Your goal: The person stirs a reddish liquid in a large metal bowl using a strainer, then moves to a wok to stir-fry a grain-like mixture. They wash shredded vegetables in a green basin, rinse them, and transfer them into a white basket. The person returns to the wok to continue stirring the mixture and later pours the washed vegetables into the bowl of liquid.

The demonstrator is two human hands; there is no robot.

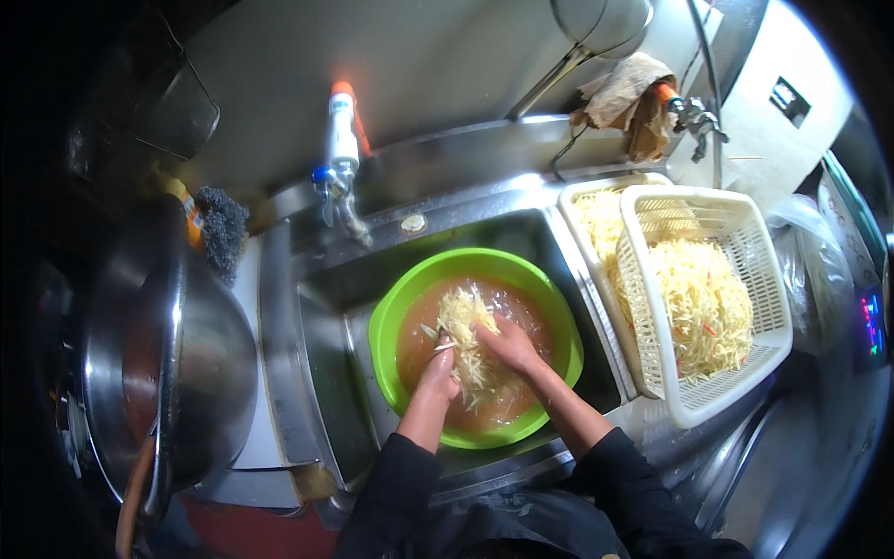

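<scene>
A bright green plastic basin stands in a stainless steel sink, holding cloudy brownish-pink water. Between my two hands is a clump of pale yellow shredded vegetable, perhaps potato, lifted at the water's surface. My left hand cups the clump from the left, its fingers partly hidden by the shreds. From the right, my right hand presses its fingers into the same clump. More shreds hang below into the water.
Right of the sink, a white plastic basket of shreds with red bits rests on another shred-filled basket. Behind the basin is a faucet. At left are a large steel bowl, a wooden handle and a steel-wool scourer.
</scene>
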